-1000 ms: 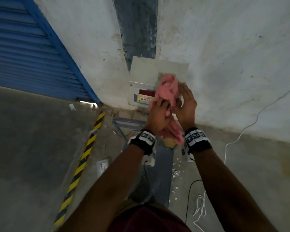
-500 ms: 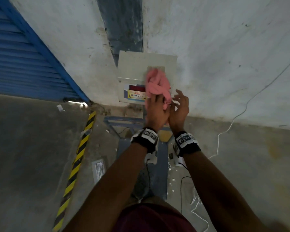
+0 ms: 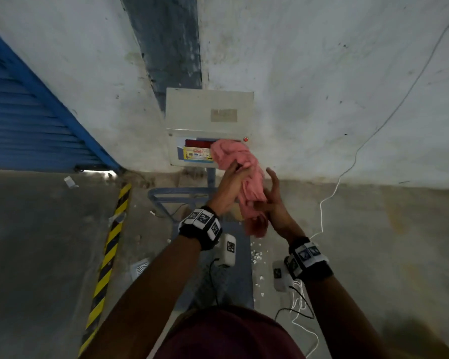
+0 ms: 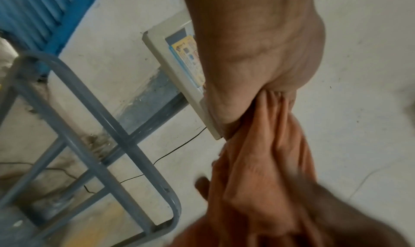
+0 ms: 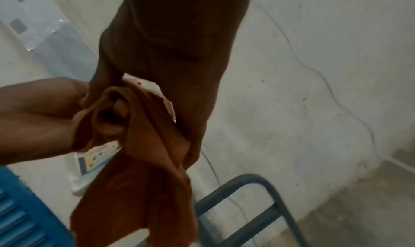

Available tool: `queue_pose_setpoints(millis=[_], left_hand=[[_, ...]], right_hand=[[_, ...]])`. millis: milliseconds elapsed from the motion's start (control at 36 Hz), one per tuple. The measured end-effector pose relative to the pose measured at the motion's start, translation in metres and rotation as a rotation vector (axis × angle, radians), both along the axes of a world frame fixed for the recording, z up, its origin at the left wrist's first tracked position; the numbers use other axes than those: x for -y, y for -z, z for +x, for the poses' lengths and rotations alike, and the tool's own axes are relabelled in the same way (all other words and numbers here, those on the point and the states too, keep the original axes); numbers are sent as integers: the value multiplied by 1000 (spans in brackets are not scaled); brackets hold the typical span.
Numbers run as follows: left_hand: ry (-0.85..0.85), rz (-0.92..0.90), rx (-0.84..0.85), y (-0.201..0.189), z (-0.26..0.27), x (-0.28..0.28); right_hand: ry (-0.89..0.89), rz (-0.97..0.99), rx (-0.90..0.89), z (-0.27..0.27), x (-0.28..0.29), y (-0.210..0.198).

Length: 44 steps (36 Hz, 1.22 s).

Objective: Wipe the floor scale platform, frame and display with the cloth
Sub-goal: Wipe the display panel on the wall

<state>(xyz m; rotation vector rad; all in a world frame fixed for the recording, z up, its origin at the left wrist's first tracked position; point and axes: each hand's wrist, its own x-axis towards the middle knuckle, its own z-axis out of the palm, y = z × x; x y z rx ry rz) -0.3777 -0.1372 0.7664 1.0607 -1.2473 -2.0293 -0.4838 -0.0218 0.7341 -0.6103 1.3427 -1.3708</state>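
Your left hand (image 3: 230,186) grips the pink cloth (image 3: 240,174) bunched | your right hand (image 3: 274,200), fingers straight, touches its hanging tail | cloth's top lies over the display (image 3: 192,125) front's right part | blue frame (image 3: 166,196) below the display

Your left hand (image 3: 231,187) was raised ahead, fingers curled tight on the cloth (image 3: 240,172). Your right hand (image 3: 272,200) sat just beside it, fingers straight, palm against the fabric's lower part.

Stained white wall (image 3: 322,73), blue roller shutter (image 3: 24,120), concrete floor (image 3: 36,242), hazard-striped tape (image 3: 109,250)
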Motion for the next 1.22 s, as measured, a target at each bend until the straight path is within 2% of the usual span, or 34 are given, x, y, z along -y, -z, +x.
queue_pose_setpoints(millis=[56, 194, 250, 278, 333, 361, 472, 528, 639, 722, 806, 861, 944, 1028, 1111, 1167, 1222], left_hand=[[35, -32, -20, 1, 11, 2], [239, -106, 80, 13, 34, -6], [309, -90, 112, 16, 38, -16], [344, -79, 125, 16, 38, -21], [392, -61, 154, 16, 36, -32], [419, -45, 176, 15, 34, -36], [581, -38, 291, 11, 24, -47], [599, -72, 302, 11, 22, -49], [444, -118, 311, 11, 24, -45], [281, -81, 211, 5, 25, -38], [201, -87, 139, -5, 28, -30], [172, -89, 125, -9, 30, -24], [150, -104, 71, -14, 33, -18], [136, -110, -1, -20, 34, -15], [79, 22, -104, -21, 33, -19], [56, 138, -115, -20, 31, -23], [123, 155, -62, -17, 32, -28]], right_hand=[[4, 75, -133, -6, -12, -4], [254, 310, -542, -17, -28, 15], [296, 502, -701, -13, -24, 13], [339, 633, -702, -9, -21, 10], [418, 777, -610, -1, -16, 2], [421, 749, -525, 2, -15, -4], [263, 314, 33, 0, -18, -7], [175, 179, 190, 2, -21, -15], [65, 326, 51, 10, -19, -26], [194, 342, -93, 13, -23, -23], [367, 358, -282, 17, -30, -9], [319, 528, -352, 19, -41, 2], [109, 727, -176, 22, -60, 4], [-60, 724, 4, 24, -64, 10], [-92, 530, 336, 35, -59, 12], [-77, 351, 534, 40, -52, 12], [-3, 207, 643, 36, -40, 9]])
